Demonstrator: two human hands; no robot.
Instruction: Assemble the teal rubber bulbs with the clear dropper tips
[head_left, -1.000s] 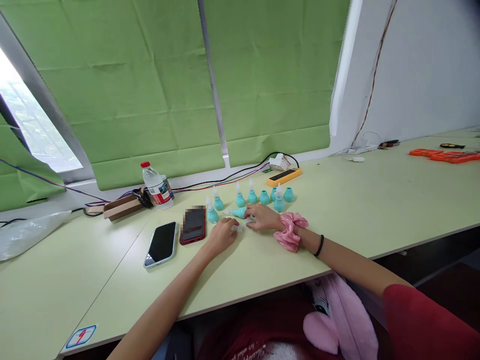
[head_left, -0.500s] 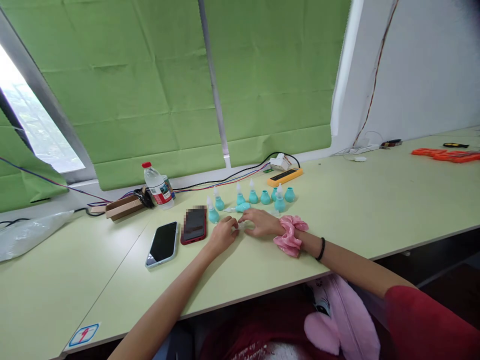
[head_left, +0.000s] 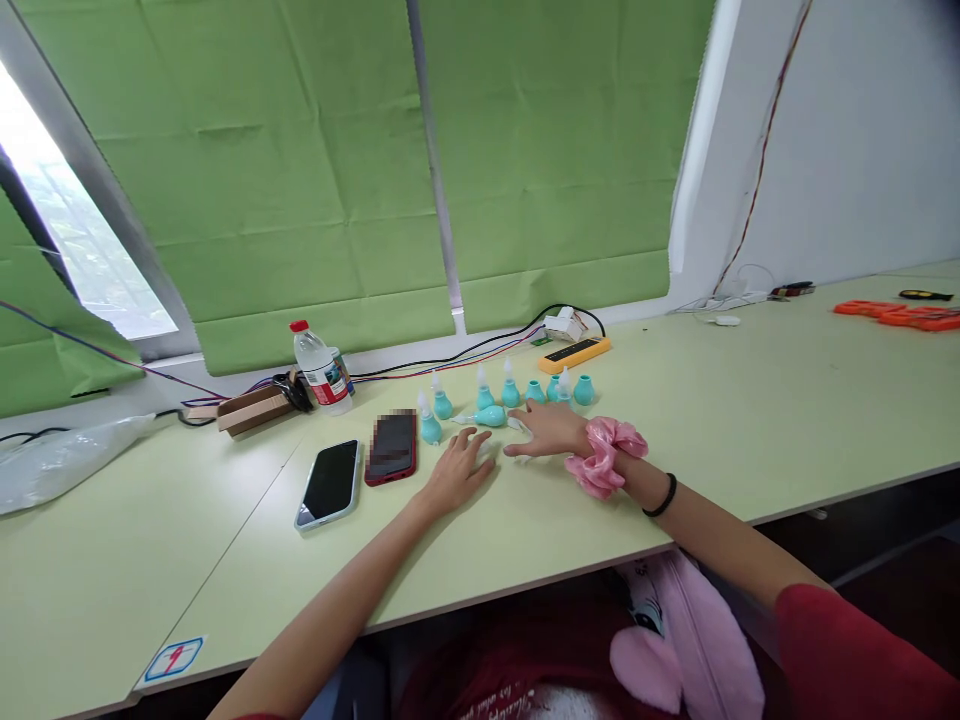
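Note:
My left hand point(head_left: 459, 472) rests low over the table with its fingers spread, beside a small clear plastic piece partly hidden by the fingers. My right hand point(head_left: 553, 428), a pink scrunchie point(head_left: 606, 456) at its wrist, is open, thumb and forefinger apart. Small clear pieces show by its fingertips; whether it touches them I cannot tell. Just behind lies a turquoise squeeze bulb point(head_left: 491, 416) on its side, with a clear nozzle pointing left. Several similar bulbs stand upright around it, such as a nozzle-tipped one point(head_left: 430, 429) at left and a bare one point(head_left: 583, 390) at right.
Left of my hands lie a red-cased phone point(head_left: 392, 447) and a pale-cased phone point(head_left: 329, 484). Behind them stand a water bottle point(head_left: 324, 375) and an open cardboard box point(head_left: 256, 408). A yellow-orange device point(head_left: 575, 355) and cables lie at the back. Orange tools point(head_left: 900, 315) lie far right.
My hands were close together with fingers on a small clear piece. Now they are apart: the right hand has moved right and both hands have opened. The view has shifted slightly.

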